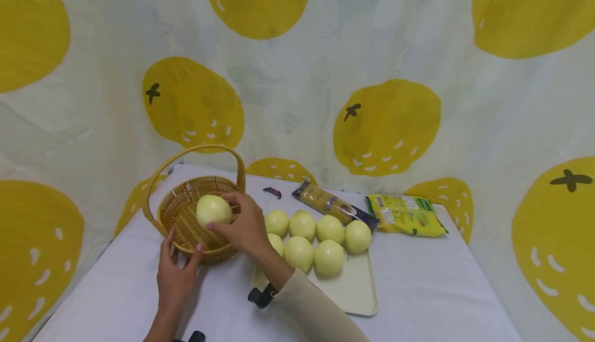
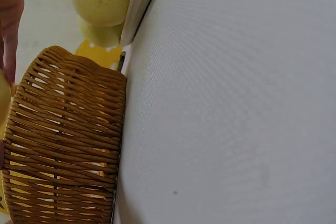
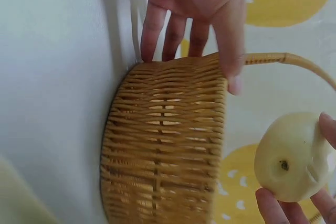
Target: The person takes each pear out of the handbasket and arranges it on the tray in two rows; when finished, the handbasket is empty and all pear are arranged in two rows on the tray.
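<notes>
A round, pale yellow pear (image 1: 214,211) is held by my right hand (image 1: 246,223) above the wicker basket (image 1: 186,218). In the right wrist view the thumb and fingertips grip the pear (image 3: 292,156) from its sides, with its dimpled end showing. My left hand (image 1: 175,277) holds the basket's near side; in the right wrist view its thumb lies over the rim while its fingers touch the outer wall. The basket has a tall arched handle. Several more pears (image 1: 298,254) sit on a cream tray (image 1: 353,295) right of the basket, partly hidden by my right arm.
Behind the tray lies a long pasta packet (image 1: 332,202). A yellow-green bag (image 1: 409,215) lies to its right, and a small dark wrapped piece (image 1: 272,192) to its left. A white cloth covers the table (image 1: 432,285); a lemon-print curtain (image 1: 288,114) hangs behind.
</notes>
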Demonstrator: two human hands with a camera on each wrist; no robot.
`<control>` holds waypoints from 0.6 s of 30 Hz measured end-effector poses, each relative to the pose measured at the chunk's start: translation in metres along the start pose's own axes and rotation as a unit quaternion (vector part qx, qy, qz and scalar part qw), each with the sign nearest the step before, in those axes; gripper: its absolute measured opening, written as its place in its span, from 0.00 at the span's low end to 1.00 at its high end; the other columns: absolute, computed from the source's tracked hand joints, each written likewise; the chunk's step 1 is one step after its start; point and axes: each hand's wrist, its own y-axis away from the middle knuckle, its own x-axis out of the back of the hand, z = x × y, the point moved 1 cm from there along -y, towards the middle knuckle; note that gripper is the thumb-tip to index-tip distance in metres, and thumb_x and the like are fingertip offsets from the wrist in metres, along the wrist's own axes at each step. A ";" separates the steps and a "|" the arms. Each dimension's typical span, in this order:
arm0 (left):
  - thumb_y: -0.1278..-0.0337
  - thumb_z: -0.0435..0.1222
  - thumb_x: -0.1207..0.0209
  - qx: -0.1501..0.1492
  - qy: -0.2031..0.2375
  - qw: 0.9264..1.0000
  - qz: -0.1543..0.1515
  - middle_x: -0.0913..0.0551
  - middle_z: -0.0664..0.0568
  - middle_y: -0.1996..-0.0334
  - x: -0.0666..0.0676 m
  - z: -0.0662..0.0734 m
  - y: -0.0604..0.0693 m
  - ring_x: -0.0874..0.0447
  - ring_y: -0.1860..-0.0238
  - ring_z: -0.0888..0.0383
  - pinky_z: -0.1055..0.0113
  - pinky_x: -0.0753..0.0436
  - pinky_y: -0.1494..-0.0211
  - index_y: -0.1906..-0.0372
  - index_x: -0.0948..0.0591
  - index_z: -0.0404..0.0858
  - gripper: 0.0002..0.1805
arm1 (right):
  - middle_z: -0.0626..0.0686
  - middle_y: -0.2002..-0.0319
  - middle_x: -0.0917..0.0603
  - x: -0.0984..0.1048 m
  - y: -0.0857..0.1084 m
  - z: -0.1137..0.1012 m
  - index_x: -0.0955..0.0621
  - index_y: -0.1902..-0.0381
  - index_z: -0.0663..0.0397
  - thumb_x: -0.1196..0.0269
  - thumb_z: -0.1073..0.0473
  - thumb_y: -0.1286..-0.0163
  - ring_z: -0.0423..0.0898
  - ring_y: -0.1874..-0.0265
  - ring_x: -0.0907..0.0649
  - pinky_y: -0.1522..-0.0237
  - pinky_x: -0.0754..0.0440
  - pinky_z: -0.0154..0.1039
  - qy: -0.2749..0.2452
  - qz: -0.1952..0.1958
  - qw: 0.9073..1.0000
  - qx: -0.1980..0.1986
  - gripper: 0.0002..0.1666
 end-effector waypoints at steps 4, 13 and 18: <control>0.27 0.52 0.34 0.006 0.002 1.000 -0.004 0.58 0.50 0.12 -0.001 0.001 0.000 0.50 0.15 0.33 0.47 0.28 0.22 0.12 0.53 0.54 0.52 | 0.43 0.47 0.16 0.020 0.016 0.001 0.17 0.38 0.37 0.14 0.46 0.48 0.38 0.48 0.16 0.56 0.12 0.27 -0.023 0.011 1.000 -0.013 0.39; 0.26 0.53 0.36 0.020 -0.006 1.000 0.001 0.60 0.50 0.11 -0.001 0.003 -0.001 0.53 0.14 0.33 0.42 0.29 0.20 0.12 0.55 0.56 0.51 | 0.47 0.45 0.16 0.060 0.042 0.012 0.17 0.39 0.37 0.14 0.49 0.49 0.47 0.48 0.15 0.50 0.04 0.45 -0.068 0.044 0.996 -0.036 0.39; 0.26 0.54 0.37 0.026 -0.011 1.000 0.001 0.61 0.50 0.12 -0.001 0.004 0.000 0.54 0.14 0.33 0.40 0.29 0.19 0.12 0.56 0.56 0.51 | 0.46 0.44 0.16 0.083 0.059 0.022 0.17 0.39 0.36 0.14 0.46 0.48 0.49 0.46 0.15 0.51 0.06 0.39 -0.042 0.062 0.996 -0.049 0.39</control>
